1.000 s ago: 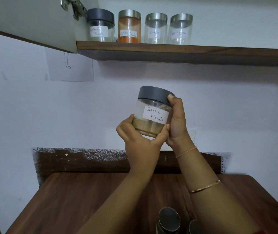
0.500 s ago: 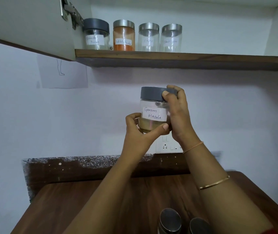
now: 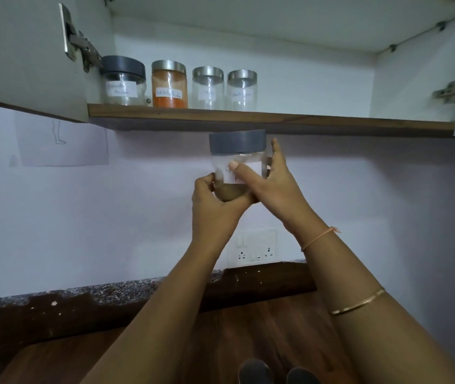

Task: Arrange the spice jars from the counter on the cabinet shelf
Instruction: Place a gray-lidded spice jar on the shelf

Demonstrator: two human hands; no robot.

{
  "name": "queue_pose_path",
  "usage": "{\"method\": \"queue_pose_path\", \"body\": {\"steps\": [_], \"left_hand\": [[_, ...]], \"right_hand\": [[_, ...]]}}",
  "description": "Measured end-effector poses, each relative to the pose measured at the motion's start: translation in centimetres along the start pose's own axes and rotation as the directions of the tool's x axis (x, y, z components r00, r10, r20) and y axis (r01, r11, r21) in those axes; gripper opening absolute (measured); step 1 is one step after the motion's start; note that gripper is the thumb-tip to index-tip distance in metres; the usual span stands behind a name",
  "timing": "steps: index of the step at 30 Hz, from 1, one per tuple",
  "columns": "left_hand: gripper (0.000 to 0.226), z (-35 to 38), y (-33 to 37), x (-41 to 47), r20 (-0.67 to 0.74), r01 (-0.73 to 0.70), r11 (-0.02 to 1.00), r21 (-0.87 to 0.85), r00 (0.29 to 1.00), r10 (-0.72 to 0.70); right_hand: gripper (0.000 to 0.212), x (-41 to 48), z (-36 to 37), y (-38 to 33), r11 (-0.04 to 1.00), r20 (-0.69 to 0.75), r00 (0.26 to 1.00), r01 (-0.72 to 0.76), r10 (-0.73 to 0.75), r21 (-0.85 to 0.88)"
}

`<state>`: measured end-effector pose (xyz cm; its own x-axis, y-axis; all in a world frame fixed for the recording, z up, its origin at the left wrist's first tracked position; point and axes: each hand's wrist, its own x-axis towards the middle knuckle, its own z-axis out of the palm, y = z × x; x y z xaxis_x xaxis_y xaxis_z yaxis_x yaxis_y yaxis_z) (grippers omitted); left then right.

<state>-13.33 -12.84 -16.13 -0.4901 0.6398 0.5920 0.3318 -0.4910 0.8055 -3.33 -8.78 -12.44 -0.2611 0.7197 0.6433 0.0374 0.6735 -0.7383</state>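
Jar (image 3: 238,159) | both grips closed on it: left hand (image 3: 215,206) below, right hand (image 3: 269,187) beside

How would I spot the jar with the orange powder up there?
Look at the open cabinet's wooden shelf, where four labelled jars stand in a row at its left end. The orange jar is second from the left; its neighbours look nearly empty, while it alone is filled with bright orange powder.

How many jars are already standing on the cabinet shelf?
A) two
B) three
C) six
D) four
D: four jars stand in a row on the cabinet shelf, while the grey-lidded jar is below it in both hands.
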Motion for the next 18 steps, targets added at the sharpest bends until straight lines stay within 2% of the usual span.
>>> {"method": "queue_pose_path", "body": {"steps": [2, 5, 10, 14, 18], "left_hand": [[0.06, 1.1, 0.4, 0.5, -0.056, -0.052, 0.997, 0.05, 0.997, 0.055], [0.06, 2.7, 1.1, 1.1, -0.098, -0.135, 0.986, 0.093, 0.985, 0.144], [0.059, 5.4, 2.9, 2.4, -0.132, -0.247, 0.953, 0.178, 0.953, 0.272], [0.073, 7.3, 4.4, 4.2, -0.117, -0.322, 0.908, 0.269, 0.925, 0.362], [0.084, 9.0, 5.3, 6.5, 0.005, -0.412, 0.84, 0.353, 0.899, 0.439]], "right_hand": [[0.1, 0.1, -0.4, -0.3, 0.999, -0.009, 1.0, 0.009, -0.009, -0.045], [0.079, 0.8, -1.2, -0.7, 0.996, -0.064, 0.994, 0.088, -0.089, -0.02], [0.066, 3.3, -3.4, -1.5, 0.985, -0.1, 0.98, 0.168, -0.171, -0.04], [0.059, 6.0, -5.5, -2.2, 0.971, -0.14, 0.961, 0.228, -0.236, -0.073], [0.062, 9.0, -7.9, -2.6, 0.963, -0.179, 0.948, 0.25, -0.264, -0.099]]}}
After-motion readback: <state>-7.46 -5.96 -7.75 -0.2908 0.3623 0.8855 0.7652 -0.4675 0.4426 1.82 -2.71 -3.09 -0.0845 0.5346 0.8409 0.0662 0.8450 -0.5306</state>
